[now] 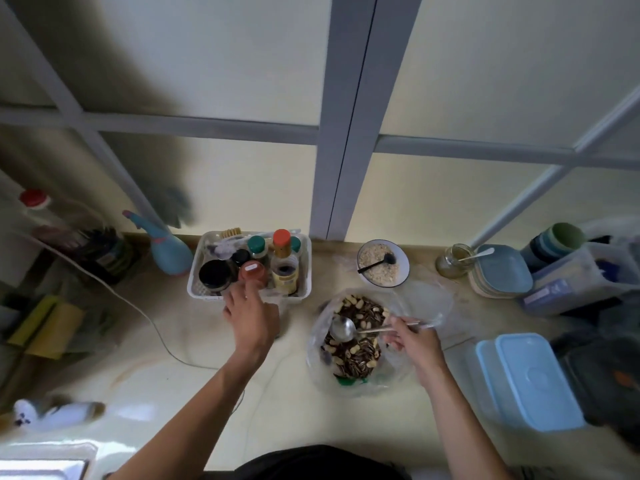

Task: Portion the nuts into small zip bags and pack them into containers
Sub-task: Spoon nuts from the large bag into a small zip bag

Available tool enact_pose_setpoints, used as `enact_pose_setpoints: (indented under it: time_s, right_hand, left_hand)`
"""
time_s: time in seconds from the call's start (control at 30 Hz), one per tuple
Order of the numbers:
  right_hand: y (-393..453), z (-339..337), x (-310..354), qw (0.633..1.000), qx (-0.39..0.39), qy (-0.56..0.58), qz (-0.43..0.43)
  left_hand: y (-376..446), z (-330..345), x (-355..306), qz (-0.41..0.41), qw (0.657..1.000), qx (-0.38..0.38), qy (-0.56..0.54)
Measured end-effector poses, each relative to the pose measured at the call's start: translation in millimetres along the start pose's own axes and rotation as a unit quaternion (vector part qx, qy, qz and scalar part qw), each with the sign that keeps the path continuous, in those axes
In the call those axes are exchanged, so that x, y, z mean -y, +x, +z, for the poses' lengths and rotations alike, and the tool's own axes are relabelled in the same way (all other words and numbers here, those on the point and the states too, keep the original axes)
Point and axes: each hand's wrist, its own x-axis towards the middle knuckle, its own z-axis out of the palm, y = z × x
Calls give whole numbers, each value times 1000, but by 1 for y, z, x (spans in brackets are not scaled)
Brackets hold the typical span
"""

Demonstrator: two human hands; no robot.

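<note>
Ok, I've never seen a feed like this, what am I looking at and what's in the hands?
There is no robot here. One wide camera on a person's head looks down at a pale counter. The right hand holds a metal spoon over an open plastic bag of mixed nuts and seeds. The left hand reaches toward a white basket of jars; whether it grips anything is unclear. Behind the bag stands a bowl of oats, and blue lidded containers wait on the right.

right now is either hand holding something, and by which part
The right hand holds the metal spoon by its handle's far end. Whether the left hand holds anything cannot be told.
</note>
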Motion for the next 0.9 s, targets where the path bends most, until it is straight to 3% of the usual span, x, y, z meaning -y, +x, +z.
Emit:
enact_pose_setpoints:
  time_s: [0.13, 0.23, 0.33, 0.43, 0.53, 0.63, 0.8, 0.9]
  right_hand:
    - [6, -14, -9, 982, -181, 43, -23]
    - [10, -34, -17, 967, -251, 39, -4]
    - [26, -59, -34, 974, -212, -67, 36]
    - [44, -77, -35, 960, -110, -249, 58]
    - [62, -86, -19, 934, -92, -346, 22]
    - [84, -93, -3, 918, -50, -393, -2]
    - [117, -101, 1, 908, 11, -418, -15]
    - [131, -92, 1, 913, 127, -381, -78]
  left_hand:
    - [-25, 5, -31, 88, 995, -42, 13]
    - [-47, 12, -57, 188, 980, -66, -13]
    - [-68, 24, -82, 287, 956, -40, -53]
    - [-88, 45, -107, 331, 934, 78, -114]
    - [-102, 80, -124, 277, 926, 224, -127]
    - [-106, 117, -131, 170, 937, 285, -113]
    - [-108, 143, -139, -27, 952, 278, -121]
    - [-110, 147, -141, -101, 957, 232, -143]
